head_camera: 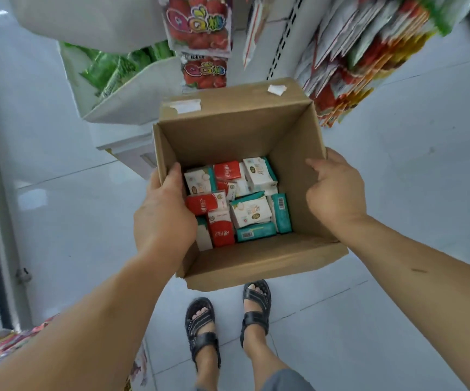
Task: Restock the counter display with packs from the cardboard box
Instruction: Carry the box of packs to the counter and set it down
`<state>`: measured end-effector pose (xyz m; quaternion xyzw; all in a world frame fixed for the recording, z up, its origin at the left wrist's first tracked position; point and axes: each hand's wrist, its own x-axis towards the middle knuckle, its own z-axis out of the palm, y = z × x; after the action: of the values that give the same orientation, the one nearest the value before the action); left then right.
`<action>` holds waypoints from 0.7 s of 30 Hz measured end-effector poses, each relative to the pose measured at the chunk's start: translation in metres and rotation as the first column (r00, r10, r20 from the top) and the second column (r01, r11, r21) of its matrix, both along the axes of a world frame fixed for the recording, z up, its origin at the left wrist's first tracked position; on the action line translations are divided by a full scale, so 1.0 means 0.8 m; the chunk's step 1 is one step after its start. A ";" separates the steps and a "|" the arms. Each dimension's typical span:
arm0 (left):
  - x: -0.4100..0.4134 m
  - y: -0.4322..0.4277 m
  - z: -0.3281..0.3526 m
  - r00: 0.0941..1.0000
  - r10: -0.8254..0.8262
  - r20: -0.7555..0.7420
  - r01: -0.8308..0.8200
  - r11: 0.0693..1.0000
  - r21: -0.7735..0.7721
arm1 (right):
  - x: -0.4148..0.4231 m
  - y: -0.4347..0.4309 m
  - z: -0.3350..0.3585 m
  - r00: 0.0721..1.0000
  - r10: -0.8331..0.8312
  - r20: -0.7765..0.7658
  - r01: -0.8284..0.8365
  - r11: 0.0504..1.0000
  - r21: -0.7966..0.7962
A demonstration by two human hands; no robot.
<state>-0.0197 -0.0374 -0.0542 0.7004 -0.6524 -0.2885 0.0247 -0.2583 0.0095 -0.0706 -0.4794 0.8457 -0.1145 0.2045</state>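
We hold the cardboard box [228, 131] level, left grip [166, 210] and right grip [335, 190] each curled over a side wall, thumbs inside, so no packs [252, 211] spill

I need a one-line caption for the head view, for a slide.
Open box of packs, held by left hand and right hand above the floor.

Mouth of cardboard box [228, 131] free from above, packs [252, 211] covering its floor, hanging snack bags [349, 66] close beyond.
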 end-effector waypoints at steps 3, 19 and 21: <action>0.001 0.012 0.061 1.000 -0.030 -0.011 0.029 1.000 -0.012 | 0.004 0.021 0.063 0.999 -0.034 0.019 0.034 0.999 -0.036; -0.003 0.078 0.360 0.934 -0.357 -0.003 0.355 0.930 -0.099 | 0.026 0.166 0.361 0.957 -0.281 -0.078 0.276 0.959 -0.073; -0.022 0.083 0.399 0.908 -0.418 0.030 0.418 0.898 -0.134 | 0.015 0.187 0.395 0.941 -0.325 -0.096 0.318 0.944 -0.084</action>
<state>-0.0374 0.0292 0.2648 0.5407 -0.8058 -0.2413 0.0103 -0.2465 0.1593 0.2452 -0.3468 0.9182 -0.1487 0.1207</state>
